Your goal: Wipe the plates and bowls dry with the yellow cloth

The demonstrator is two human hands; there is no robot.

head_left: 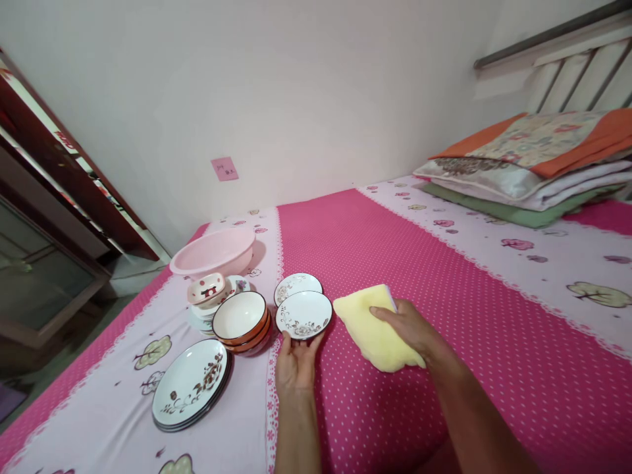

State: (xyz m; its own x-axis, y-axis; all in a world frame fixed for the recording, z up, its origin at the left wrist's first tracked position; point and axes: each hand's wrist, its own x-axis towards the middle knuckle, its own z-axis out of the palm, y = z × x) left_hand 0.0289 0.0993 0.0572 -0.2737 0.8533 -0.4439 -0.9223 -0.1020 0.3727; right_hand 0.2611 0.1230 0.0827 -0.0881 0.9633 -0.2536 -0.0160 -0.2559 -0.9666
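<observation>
My left hand (295, 361) holds the near rim of a small white saucer with a floral edge (303, 315), palm up beneath it. A second matching saucer (297, 286) lies just behind it on the bed. My right hand (409, 326) rests on a folded yellow cloth (376, 328), fingers curled over its top, just right of the saucer. Both forearms reach in from the bottom edge.
Left of the saucers stand stacked orange-brown bowls (241, 321), a stack of floral plates (191, 384), small patterned dishes (207, 289) and a pink basin (213, 251). All sit on a pink dotted bedsheet (419, 263). Folded bedding (533, 164) lies far right; a wooden frame (59, 178) leans at left.
</observation>
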